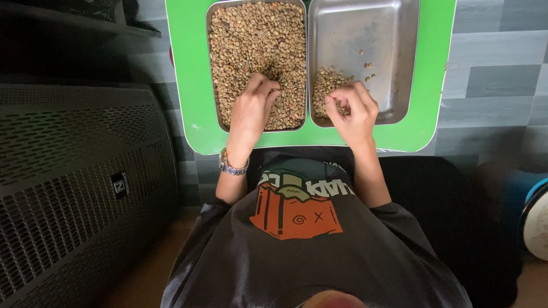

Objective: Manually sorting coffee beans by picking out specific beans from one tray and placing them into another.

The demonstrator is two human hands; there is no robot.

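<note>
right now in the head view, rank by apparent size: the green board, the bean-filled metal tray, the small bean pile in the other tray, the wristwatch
1. Green rectangular board, largest.
2. Metal tray full of pale beans.
3. Small bean pile in the near-empty metal tray.
4. Silver wristwatch, nearer the camera, so this last placing is unsure.

Right tray [394, 57] mostly bare — open room, left tray [212, 63] bean-filled, rims between

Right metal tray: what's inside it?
The right tray holds a small pile of pale beans at its near left corner and a few loose ones; the rest is bare metal. The right hand covers part of the pile.
</note>
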